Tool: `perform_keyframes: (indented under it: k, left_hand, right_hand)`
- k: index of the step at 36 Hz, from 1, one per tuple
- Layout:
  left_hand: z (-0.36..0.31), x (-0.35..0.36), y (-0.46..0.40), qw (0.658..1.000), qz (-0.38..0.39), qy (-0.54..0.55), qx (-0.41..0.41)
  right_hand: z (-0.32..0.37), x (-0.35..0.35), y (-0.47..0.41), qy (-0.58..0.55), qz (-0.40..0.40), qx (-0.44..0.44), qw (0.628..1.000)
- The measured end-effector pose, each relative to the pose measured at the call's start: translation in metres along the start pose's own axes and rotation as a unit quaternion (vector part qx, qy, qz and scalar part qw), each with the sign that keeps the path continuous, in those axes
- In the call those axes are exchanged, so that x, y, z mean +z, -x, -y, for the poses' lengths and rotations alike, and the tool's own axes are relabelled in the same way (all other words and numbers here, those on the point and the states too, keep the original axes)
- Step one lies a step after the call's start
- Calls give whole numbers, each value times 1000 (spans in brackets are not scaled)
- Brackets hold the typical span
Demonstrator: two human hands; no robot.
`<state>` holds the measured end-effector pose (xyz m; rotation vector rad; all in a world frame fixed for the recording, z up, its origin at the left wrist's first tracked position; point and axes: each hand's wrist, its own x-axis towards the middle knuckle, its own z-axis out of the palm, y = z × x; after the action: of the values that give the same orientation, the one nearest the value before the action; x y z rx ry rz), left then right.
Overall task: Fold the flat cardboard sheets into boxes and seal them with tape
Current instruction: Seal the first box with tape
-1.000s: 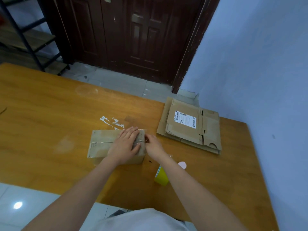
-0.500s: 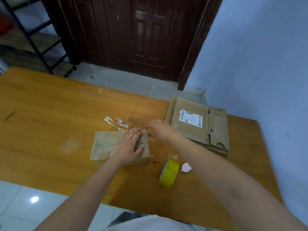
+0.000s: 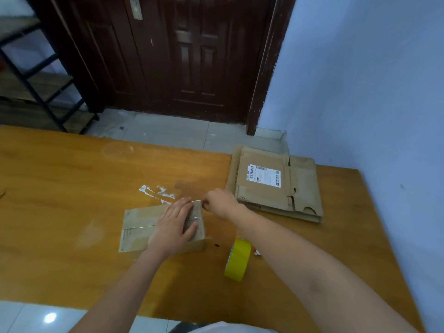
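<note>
A folded cardboard box (image 3: 139,227) with clear tape across its top lies on the wooden table (image 3: 60,188). My left hand (image 3: 176,223) presses flat on the right part of the box top, fingers spread. My right hand (image 3: 219,201) is at the box's far right corner, its fingers curled against the taped edge; whether it pinches the tape I cannot tell. A yellow tape roll (image 3: 237,259) stands on its edge to the right of the box, under my right forearm. A stack of flat cardboard sheets (image 3: 276,186) with a white label lies at the back right.
A small pale object (image 3: 257,253) shows beside the tape roll. White tape scraps (image 3: 156,191) stick to the table behind the box. A blue wall runs along the right, with a dark door and metal shelving beyond the table.
My right hand left the box's near right end, reached toward the flat sheets, then came back to the box's far right corner. The tape roll came into full view. My left hand stayed put.
</note>
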<state>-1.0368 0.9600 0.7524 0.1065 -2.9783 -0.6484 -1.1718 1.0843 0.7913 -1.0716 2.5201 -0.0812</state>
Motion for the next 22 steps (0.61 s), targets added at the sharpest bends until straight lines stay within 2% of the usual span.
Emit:
perform_keyframes:
  k: [11, 14, 20, 22]
  left_hand:
    - [-4, -3, 0, 1000, 18, -21, -8]
    - [-3, -4, -1, 999, 22, -28, -11]
    - [-6, -6, -1, 999, 26, -35, -17]
    - [-7, -7, -1, 999, 30, -32, -20]
  right_hand:
    - [9, 28, 16, -124, -53, 57, 989]
    - [13, 29, 22, -145, -31, 63, 987]
    - [0, 23, 42, -162, 77, 35, 983]
    - [-6, 20, 50, -157, 91, 37, 983]
